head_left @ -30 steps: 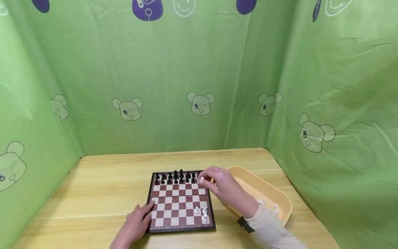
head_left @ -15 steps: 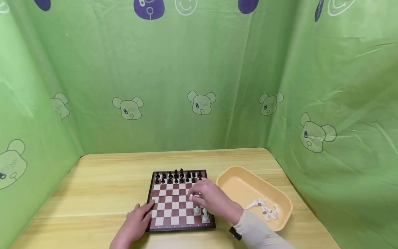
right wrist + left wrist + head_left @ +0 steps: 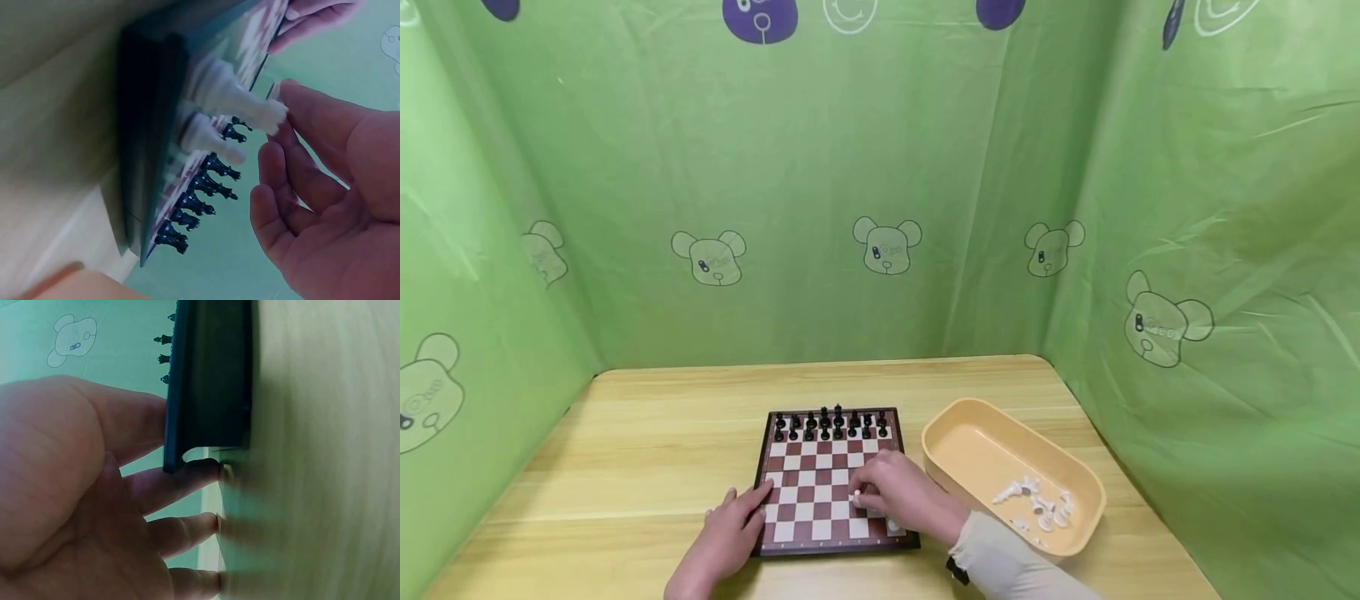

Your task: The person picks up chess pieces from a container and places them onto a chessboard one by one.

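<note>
Pinched between the thumb and fingertips of our right hand (image 3: 904, 492) is a small white chess piece (image 3: 856, 498), low over the right part of the chessboard (image 3: 822, 514) at the lower centre of the head view. Our fingers hide most of it, and we cannot tell whether it touches a square. Our left hand (image 3: 724, 535), at the lower left of centre, rests against the board's left edge with its fingers apart. Along the board's upper edge we see black pieces (image 3: 838, 422) standing in two rows. In the right wrist view, a larger white piece (image 3: 228, 94) and a smaller white piece (image 3: 209, 139) stand side by side. At the lower right of the head view, an orange tray (image 3: 973, 450) holds more white pieces (image 3: 1046, 522), lying loose. Under board and tray we see a wood-grain table (image 3: 647, 467).
</note>
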{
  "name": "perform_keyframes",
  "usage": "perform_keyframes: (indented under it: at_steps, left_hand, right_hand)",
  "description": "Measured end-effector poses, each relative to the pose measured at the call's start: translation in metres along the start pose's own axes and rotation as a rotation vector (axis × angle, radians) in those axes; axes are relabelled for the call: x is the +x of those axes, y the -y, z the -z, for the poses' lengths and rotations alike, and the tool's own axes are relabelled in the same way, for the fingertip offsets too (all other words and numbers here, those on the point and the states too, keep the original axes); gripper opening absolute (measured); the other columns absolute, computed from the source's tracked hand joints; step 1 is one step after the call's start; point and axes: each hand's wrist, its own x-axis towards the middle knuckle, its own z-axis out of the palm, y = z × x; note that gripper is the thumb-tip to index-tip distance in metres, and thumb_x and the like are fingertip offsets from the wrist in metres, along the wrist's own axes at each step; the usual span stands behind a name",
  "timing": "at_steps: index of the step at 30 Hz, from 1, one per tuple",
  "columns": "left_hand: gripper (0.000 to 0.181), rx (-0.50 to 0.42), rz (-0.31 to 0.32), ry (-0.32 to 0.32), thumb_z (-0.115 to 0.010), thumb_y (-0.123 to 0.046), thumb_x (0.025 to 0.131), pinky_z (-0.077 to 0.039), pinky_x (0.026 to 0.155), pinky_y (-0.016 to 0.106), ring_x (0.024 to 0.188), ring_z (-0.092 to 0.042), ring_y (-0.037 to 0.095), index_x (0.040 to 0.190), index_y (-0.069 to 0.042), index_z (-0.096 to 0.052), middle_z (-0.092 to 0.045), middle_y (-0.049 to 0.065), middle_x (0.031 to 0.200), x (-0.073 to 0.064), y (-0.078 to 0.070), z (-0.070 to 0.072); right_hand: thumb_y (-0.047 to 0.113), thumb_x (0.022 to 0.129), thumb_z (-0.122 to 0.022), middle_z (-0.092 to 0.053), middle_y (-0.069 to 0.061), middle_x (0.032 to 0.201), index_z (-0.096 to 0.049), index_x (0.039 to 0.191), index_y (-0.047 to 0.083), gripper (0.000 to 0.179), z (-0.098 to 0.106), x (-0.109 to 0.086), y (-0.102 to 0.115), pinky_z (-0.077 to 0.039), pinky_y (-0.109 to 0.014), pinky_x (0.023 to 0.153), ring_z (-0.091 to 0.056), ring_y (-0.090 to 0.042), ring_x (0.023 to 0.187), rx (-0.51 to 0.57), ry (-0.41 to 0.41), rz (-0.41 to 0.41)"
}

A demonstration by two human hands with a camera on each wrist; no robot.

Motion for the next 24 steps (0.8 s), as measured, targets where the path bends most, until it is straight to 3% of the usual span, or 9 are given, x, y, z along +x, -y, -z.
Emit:
perform_keyframes:
  at_steps: [8,17,24]
  left_hand:
    - [0.044,0.002,-0.012,0.0,-0.055,-0.011,0.103,-0.017,0.112,0.082,0.143,-0.028,0.062,0.146,-0.007,-0.059,-0.055,0.026,0.147,-0.001,-0.002,0.002]
    - [0.044,0.009,-0.007,0.005,-0.055,-0.011,0.102,-0.017,0.111,0.082,0.143,-0.028,0.063,0.146,-0.007,-0.059,-0.054,0.026,0.148,0.0,-0.002,0.001]
    - [0.045,0.002,0.008,0.007,-0.054,-0.011,0.102,-0.015,0.112,0.081,0.144,-0.027,0.062,0.147,-0.008,-0.059,-0.054,0.026,0.148,0.0,0.0,0.0]
  right_hand:
    - [0.016,0.088,-0.081,-0.077,0.01,0.092,-0.081,0.098,0.015,0.01,-0.008,0.001,-0.003,-0.054,-0.035,0.093,-0.062,-0.001,0.083,-0.011,0.009,0.017]
    - [0.017,0.088,-0.081,-0.077,0.011,0.093,-0.081,0.097,0.016,0.009,-0.018,0.002,-0.008,-0.054,-0.023,0.082,-0.061,0.0,0.082,-0.019,0.011,0.04]
    - [0.018,0.089,-0.081,-0.077,0.011,0.097,-0.081,0.1,0.017,0.011,-0.017,0.0,-0.007,-0.054,-0.03,0.09,-0.063,-0.001,0.086,-0.001,0.027,0.032]
